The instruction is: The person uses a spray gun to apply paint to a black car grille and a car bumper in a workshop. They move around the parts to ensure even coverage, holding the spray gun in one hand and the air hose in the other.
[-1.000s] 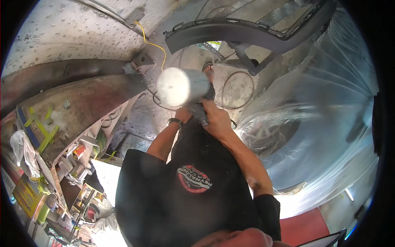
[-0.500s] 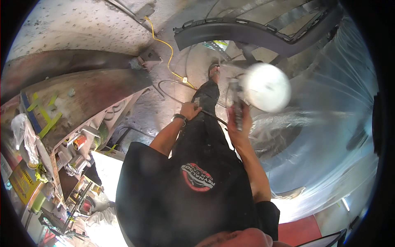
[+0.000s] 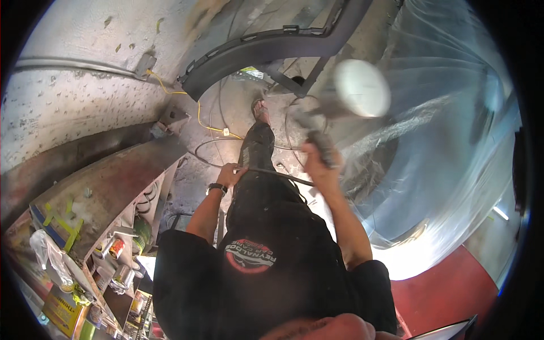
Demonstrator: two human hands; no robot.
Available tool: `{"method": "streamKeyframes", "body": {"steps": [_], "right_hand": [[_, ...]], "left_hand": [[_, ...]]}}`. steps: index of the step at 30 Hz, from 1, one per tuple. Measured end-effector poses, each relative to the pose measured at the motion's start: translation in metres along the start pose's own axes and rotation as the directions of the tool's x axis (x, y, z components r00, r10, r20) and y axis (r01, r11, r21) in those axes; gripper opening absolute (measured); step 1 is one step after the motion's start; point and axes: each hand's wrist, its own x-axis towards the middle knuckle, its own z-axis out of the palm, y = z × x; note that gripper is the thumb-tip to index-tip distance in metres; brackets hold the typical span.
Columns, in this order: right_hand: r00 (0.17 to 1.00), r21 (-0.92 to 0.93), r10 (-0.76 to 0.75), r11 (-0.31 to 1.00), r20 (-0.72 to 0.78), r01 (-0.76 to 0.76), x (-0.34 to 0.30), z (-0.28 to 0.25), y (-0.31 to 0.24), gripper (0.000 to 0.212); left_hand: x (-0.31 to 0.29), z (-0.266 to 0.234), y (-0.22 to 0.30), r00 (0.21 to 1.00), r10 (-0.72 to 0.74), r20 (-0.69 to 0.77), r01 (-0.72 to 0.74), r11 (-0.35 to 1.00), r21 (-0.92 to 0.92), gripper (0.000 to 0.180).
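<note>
In my right hand is a spray gun, its grip wrapped by my fingers. A round white cup sits on the gun; gun and cup are smeared by motion. Lower and to the left, my left hand is closed on a dark hose that runs across in front of my legs toward the gun. Beyond the gun, a long dark plastic trim part with clips along its edge rests raised on a stand.
Clear plastic sheeting drapes a large shape on the right. At left stands a worn bench over shelves with cans. A yellow cord and loops of hose cross the floor. Something red is at lower right.
My view has shifted, so the trim part and the bench appear further left. The spray gun has tilted and swung in my right hand. My left hand keeps its grip on the hose.
</note>
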Motion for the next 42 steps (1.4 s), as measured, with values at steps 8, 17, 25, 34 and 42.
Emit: {"method": "streamKeyframes", "body": {"steps": [8,17,25,34,42], "right_hand": [[0.945,0.204,0.007,0.977,-0.328,0.064,0.002,-0.106,-0.033,0.052],[0.997,0.013,0.061,0.998,-0.041,-0.060,0.053,-0.181,-0.043,0.038],[0.970,0.000,-0.006,1.000,0.242,0.006,0.101,-0.274,-0.107,0.050],[0.995,-0.167,-0.089,0.982,0.037,0.093,0.181,-0.351,-0.180,0.053],[0.953,0.022,-0.300,0.953,-0.039,0.301,0.208,-0.361,-0.216,0.044]], "left_hand": [[0.001,-0.062,-0.001,0.996,0.003,0.088,-0.029,0.953,0.302,0.083],[-0.016,-0.069,-0.046,0.905,-0.234,0.354,-0.040,0.783,0.620,0.082],[0.047,0.063,0.108,0.925,0.023,-0.379,-0.019,1.000,0.015,0.071],[0.151,0.061,0.279,0.968,0.216,0.131,-0.173,0.945,-0.277,0.065],[0.161,0.064,0.192,0.938,0.330,0.103,-0.315,0.939,-0.139,0.063]]}}
